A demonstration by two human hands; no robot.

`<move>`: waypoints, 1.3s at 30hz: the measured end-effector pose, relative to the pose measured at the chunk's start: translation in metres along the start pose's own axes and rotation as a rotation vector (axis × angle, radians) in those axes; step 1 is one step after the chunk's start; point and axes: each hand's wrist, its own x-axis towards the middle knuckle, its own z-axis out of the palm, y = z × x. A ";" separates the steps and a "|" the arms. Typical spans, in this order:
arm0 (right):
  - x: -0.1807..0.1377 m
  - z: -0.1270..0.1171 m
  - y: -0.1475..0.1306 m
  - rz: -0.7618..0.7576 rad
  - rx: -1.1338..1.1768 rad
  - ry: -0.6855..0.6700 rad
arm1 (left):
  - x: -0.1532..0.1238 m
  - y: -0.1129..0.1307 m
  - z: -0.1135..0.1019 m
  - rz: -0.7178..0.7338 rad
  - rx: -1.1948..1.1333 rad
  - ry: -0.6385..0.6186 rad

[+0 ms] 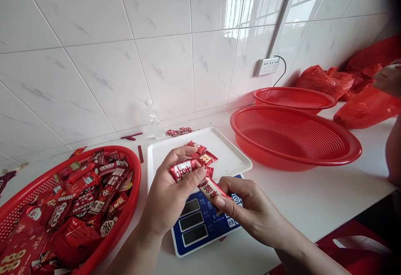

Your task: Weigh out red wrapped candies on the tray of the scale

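Note:
Above the front of a digital scale [230, 147], my left hand [173, 191] is closed around a red-and-white wrapped candy [181, 170]. My right hand [247, 208] pinches another wrapped candy [210, 189], red with a pale label, between thumb and fingers. The two candies nearly meet between my hands. Several red candy packets [206, 157] show just beyond my left fingers, over the white tray; I cannot tell whether they lie on it or are held. My hands cover part of the blue display panel [191, 222].
At left stands a red basket [138, 191] heaped with wrapped snacks. Two red colanders [297, 158] stand at right, with red plastic bags [324, 82] behind. Small packets [178, 132] and a clear plastic piece [156, 120] lie by the wall. Another person's hand [390, 78] is at the right edge.

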 end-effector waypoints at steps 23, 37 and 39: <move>-0.013 0.004 -0.010 -0.280 -0.054 0.051 | -0.024 0.009 0.006 0.201 -0.007 0.211; -0.014 0.004 -0.013 -0.287 0.099 -0.002 | -0.022 0.018 0.001 0.157 0.096 0.171; -0.013 0.005 -0.013 -0.292 0.089 -0.006 | -0.024 0.017 0.003 0.190 0.088 0.191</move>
